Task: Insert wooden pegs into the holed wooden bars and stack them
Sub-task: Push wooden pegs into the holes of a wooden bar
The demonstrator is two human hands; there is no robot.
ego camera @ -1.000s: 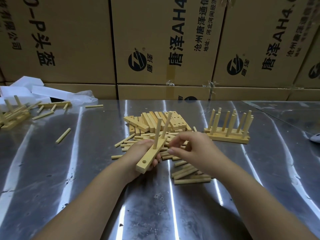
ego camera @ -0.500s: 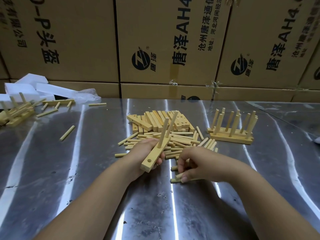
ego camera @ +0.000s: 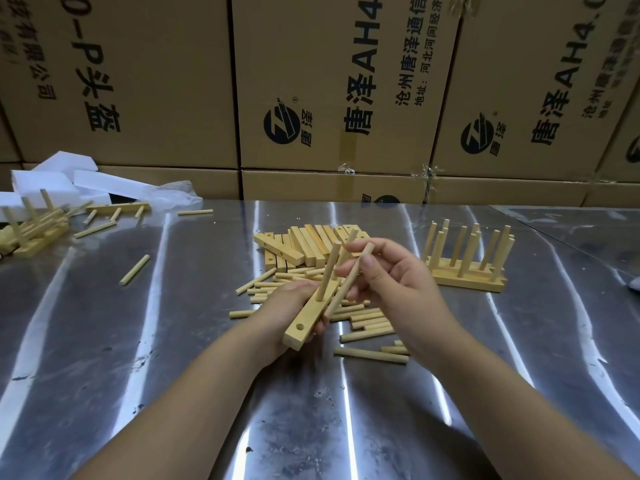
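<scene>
Your left hand (ego camera: 282,306), grip wrapped round a pale square-edged wooden bar (ego camera: 310,315) above the streaky steel worktop (ego camera: 173,341), two round dowels (ego camera: 328,271) upright in it, your right hand (ego camera: 391,282), grip pinching a smooth cylindrical peg (ego camera: 341,294) slanted just beside the bar.

Left hand (ego camera: 280,313) grips a holed bar (ego camera: 313,311) from below, with the near end tipped toward the camera. Two pegs (ego camera: 327,271) stand in its far holes. The near hole (ego camera: 300,326) has nothing in it. Right hand (ego camera: 391,275) pinches a third peg (ego camera: 343,292) between thumb and fingertips. It's slanted, lower end just beside the bar's right edge (touching or not, can't tell). Behind the hands there's a pile of bare bars (ego camera: 304,247), and loose pegs (ego camera: 367,320) are scattered on the metal surface (ego camera: 173,375). Right: stacked pegged bars (ego camera: 467,275). Far left: another pegged set (ego camera: 31,233) and foam blocks (ego camera: 69,178). Cardboard boxes (ego camera: 138,81) along the back.
</scene>
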